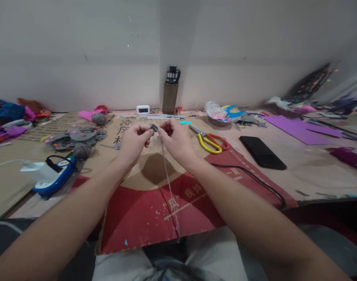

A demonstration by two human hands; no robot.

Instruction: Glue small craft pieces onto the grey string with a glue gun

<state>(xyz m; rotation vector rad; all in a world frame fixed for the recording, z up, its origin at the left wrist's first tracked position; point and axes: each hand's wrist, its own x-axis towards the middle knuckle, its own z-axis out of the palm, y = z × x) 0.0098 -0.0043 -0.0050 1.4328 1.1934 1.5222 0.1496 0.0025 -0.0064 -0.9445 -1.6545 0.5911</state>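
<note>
Above the cardboard, my left hand (134,141) pinches a small dark grey piece (153,127) between thumb and fingertips. My right hand (176,139) is closed beside it, its thumb and index finger on a thin grey yarn (167,175) at the piece's right end. The yarn hangs from there across the cardboard to its front edge near my lap. What exactly the piece is, the fingers partly hide. Yellow-and-red-handled scissors (211,141) lie open to the right of my right hand. Grey yarn balls (82,151) and grey cut shapes with pink dots (79,136) lie to the left.
Red and brown cardboard (131,218) covers the table before me. A black phone (262,152), purple sheets (298,128) and a black cable (251,175) lie right. A bottle (170,91), a small white clock (143,109) and a bowl (221,120) stand behind. A blue power strip (54,183) sits left.
</note>
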